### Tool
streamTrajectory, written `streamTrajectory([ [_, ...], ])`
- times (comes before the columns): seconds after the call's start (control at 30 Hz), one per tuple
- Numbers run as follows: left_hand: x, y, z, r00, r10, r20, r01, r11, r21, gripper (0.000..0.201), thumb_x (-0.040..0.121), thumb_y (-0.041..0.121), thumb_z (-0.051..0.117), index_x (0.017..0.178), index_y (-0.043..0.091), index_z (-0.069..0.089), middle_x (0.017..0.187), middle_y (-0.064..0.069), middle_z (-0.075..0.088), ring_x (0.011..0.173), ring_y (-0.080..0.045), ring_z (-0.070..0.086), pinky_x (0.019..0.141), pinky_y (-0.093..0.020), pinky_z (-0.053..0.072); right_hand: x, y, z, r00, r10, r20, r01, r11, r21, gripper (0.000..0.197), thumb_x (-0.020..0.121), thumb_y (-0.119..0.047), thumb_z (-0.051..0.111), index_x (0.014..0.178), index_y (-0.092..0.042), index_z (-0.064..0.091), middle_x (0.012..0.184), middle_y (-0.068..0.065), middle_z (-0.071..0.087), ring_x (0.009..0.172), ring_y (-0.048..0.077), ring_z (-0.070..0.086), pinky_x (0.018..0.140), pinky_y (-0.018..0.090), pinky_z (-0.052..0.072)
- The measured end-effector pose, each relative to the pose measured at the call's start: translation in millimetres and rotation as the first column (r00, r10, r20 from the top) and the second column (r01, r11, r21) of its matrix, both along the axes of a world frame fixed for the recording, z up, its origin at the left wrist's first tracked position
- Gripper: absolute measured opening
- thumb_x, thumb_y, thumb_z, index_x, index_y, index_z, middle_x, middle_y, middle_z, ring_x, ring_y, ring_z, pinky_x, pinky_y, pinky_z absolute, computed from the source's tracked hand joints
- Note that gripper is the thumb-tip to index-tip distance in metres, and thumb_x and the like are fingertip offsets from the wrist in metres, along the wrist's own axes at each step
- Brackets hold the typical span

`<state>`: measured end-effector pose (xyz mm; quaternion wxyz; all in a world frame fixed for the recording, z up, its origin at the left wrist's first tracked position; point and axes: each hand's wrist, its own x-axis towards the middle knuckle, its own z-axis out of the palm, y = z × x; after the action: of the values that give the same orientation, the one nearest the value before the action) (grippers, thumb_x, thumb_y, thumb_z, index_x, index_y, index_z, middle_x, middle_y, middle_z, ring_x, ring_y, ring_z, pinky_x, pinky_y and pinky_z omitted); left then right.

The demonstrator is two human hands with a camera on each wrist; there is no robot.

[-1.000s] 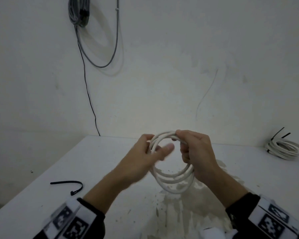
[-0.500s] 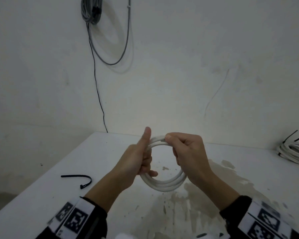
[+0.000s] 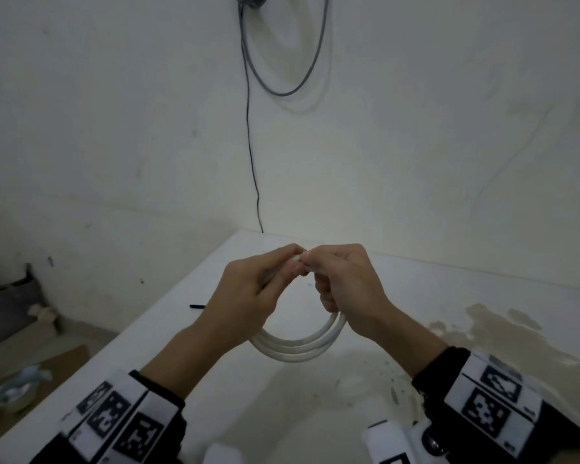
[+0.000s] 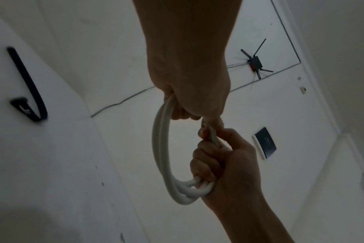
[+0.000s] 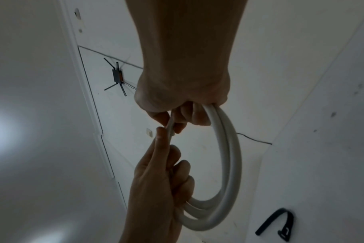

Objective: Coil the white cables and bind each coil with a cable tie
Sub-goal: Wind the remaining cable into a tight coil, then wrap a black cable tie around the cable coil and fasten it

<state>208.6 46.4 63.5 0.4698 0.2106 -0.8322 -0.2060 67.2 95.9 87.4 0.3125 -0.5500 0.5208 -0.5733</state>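
Note:
A white cable coil point(image 3: 295, 346) of about three loops hangs upright above the white table point(image 3: 188, 329). My left hand point(image 3: 282, 266) grips its upper left arc, and in the right wrist view the left hand point(image 5: 162, 164) pinches a strand near the top of the coil point(image 5: 231, 156). My right hand point(image 3: 318, 266) has its fingers curled round the upper right arc, and the left wrist view shows the right hand point(image 4: 210, 148) wrapped round the coil point(image 4: 160, 148). Both hands meet at the top. A black cable tie point(image 4: 29, 92) lies loose on the table, left of the hands.
The table's left edge drops to a floor with cardboard point(image 3: 31, 363). A grey cable loop point(image 3: 282, 88) and a thin black wire point(image 3: 250, 145) hang on the back wall. A brown stain point(image 3: 516, 336) marks the table on the right.
My left thumb, raised half a second ago, now closes on the coil's top beside the right fingers. The head view has swung left, and the bound coil at the far right has left the picture.

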Motion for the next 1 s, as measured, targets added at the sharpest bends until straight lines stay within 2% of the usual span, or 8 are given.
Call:
streamTrajectory([
  [0.23,56.1,-31.2,-15.9,0.977,0.157,0.144,-0.169,0.982,0.08,0.024,0.092,0.028,0.051,0.087,0.015,0.071,0.047,0.009,0.053,0.046,-0.011,0.046,0.046,-0.016,0.034,49.4,-43.7,-11.1,0.975,0.127,-0.183,-0.079,0.965,0.251,0.032,0.085,-0.013,0.048,0.053,-0.009,0.052,0.039,-0.003,0.037,0.037,0.013,0.026,0.041,0.021,0.024],
  [0.43,95.4,-52.2,-26.4,0.971,0.236,0.043,-0.239,0.927,0.288,0.022,0.091,0.024,0.056,0.076,0.036,0.066,0.035,0.006,0.04,0.033,-0.006,0.034,0.039,-0.023,0.031,52.9,-80.1,-23.8,0.945,0.318,0.079,-0.317,0.828,0.463,0.046,0.101,-0.043,0.028,0.101,-0.007,0.056,0.071,0.013,0.058,0.066,0.027,0.06,0.064,0.034,0.052],
  [0.5,103.1,-56.4,-28.5,0.96,0.269,0.074,-0.278,0.919,0.279,0.02,0.09,0.025,0.056,0.076,0.034,0.067,0.034,0.009,0.041,0.033,-0.005,0.034,0.04,-0.021,0.032,41.8,-100.1,-39.0,0.952,0.253,-0.171,-0.14,0.86,0.491,0.038,0.1,-0.039,0.032,0.114,-0.012,0.055,0.092,0.013,0.061,0.077,0.023,0.06,0.07,0.03,0.051],
  [0.6,108.9,-62.2,-31.6,0.944,0.301,0.138,-0.327,0.914,0.242,0.018,0.09,0.026,0.058,0.081,0.023,0.073,0.036,0.009,0.043,0.033,-0.005,0.037,0.04,-0.018,0.031,30.2,-124.5,-69.3,0.554,0.417,-0.72,-0.037,0.877,0.479,0.034,0.095,-0.017,0.048,0.127,-0.023,0.056,0.126,0.009,0.05,0.104,0.023,0.054,0.086,0.024,0.041],
  [0.63,109.2,-63.9,-33.2,0.94,0.304,0.155,-0.334,0.913,0.236,0.019,0.09,0.026,0.058,0.082,0.02,0.074,0.037,0.009,0.042,0.033,-0.006,0.037,0.04,-0.017,0.031,29.1,-128.7,-79.3,0.434,0.473,-0.767,-0.04,0.86,0.508,0.037,0.093,-0.012,0.049,0.128,-0.023,0.057,0.13,0.007,0.045,0.113,0.023,0.05,0.091,0.025,0.038],
  [0.7,107.8,-65.3,-35.5,0.939,0.303,0.162,-0.335,0.911,0.24,0.02,0.091,0.025,0.057,0.082,0.018,0.074,0.036,0.01,0.042,0.033,-0.006,0.038,0.04,-0.016,0.03,28.6,-131.1,-90.8,0.342,0.487,-0.803,-0.064,0.865,0.498,0.033,0.092,-0.009,0.052,0.121,-0.018,0.065,0.125,0.006,0.049,0.106,0.018,0.05,0.086,0.022,0.037],
  [0.8,100.0,-65.0,-37.6,0.944,0.293,0.15,-0.323,0.913,0.247,0.018,0.091,0.024,0.057,0.083,0.021,0.073,0.037,0.012,0.045,0.035,-0.005,0.04,0.04,-0.013,0.031,21.1,-127.5,-90.3,0.384,0.41,-0.827,-0.091,0.908,0.408,0.021,0.088,-0.008,0.059,0.104,-0.009,0.073,0.103,0.007,0.066,0.083,0.01,0.052,0.073,0.017,0.038],
  [1.0,67.4,-62.4,-39.3,0.957,0.218,0.191,-0.246,0.96,0.137,0.018,0.09,0.025,0.057,0.086,0.019,0.073,0.046,0.013,0.053,0.048,-0.009,0.05,0.047,-0.015,0.036,-19.7,-94.7,-54.6,0.583,0.179,-0.793,-0.092,0.984,0.154,0.013,0.093,-0.013,0.054,0.099,-0.01,0.065,0.095,0.005,0.068,0.089,0.022,0.062,0.078,0.032,0.051],
])
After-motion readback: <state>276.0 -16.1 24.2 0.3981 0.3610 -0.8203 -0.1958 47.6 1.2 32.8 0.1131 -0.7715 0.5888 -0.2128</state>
